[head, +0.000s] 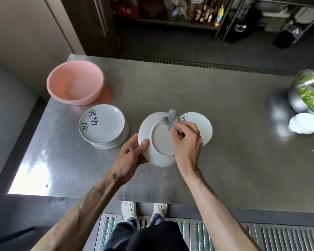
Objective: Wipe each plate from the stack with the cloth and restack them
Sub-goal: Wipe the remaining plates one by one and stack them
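The left hand (pixel 134 151) reaches in from the lower left with the forearm angled up. It grips the near-left rim of a white plate (pixel 158 138), thumb flat on the underside and fingers curled behind. The plate is held over the steel table (pixel 225 169), turned bottom-up so its smooth glazed base and round foot ring face the camera. The right hand (pixel 187 140) comes down from the right, wrist bent and fingers bunched. It pinches a crumpled, fuzzy grey cloth (pixel 170 119) against the plate's upper right rim. Left of this stands the stack of plates (pixel 102 125), glossy white, the top one brushed with black calligraphy. A single matching plate (pixel 201 124) lies flat on the table just behind the right hand. Farther off are a round pink plastic basin (pixel 75 82) and a shiny metal bowl (pixel 304 93) of green leaves.
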`<control>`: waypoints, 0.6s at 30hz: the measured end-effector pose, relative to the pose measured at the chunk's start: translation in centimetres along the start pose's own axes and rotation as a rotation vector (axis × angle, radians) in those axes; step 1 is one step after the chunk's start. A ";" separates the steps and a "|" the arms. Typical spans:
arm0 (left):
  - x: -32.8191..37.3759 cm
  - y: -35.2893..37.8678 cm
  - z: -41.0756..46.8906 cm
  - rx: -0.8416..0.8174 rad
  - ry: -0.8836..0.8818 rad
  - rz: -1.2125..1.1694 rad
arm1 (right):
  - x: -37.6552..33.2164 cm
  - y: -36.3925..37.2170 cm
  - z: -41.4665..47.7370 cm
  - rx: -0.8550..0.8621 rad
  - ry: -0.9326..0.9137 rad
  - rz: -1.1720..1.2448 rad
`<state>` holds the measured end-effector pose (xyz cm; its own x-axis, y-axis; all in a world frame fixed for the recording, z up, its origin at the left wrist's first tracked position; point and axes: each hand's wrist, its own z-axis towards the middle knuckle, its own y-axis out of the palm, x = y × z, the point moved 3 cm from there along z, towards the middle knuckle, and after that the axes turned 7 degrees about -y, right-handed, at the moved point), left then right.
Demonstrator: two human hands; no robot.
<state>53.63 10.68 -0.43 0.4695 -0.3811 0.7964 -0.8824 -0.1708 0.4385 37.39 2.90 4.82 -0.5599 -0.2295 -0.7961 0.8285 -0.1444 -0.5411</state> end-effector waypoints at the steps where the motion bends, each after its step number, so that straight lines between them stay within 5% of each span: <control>1: 0.2 0.2 0.1 -0.006 -0.003 0.003 | -0.8 0.2 -0.3 -0.010 -0.091 -0.031; 6: 1.3 0.7 0.7 -0.036 0.032 -0.042 | -2.7 0.9 -2.4 -0.119 -0.398 -0.038; 11: 1.4 0.4 0.6 -0.009 0.021 -0.006 | -1.0 0.2 0.7 -0.039 -0.167 -0.073; 15: 1.5 0.3 0.4 -0.003 0.029 -0.053 | -2.9 1.2 -2.8 -0.148 -0.388 -0.069; 18: 1.6 0.0 0.0 0.009 0.014 -0.017 | -2.7 1.0 -1.3 -0.146 -0.384 -0.065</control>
<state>54.36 10.03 0.85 0.4851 -0.3657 0.7943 -0.8743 -0.1857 0.4484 39.71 4.62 6.06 -0.5444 -0.5706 -0.6148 0.7658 -0.0392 -0.6418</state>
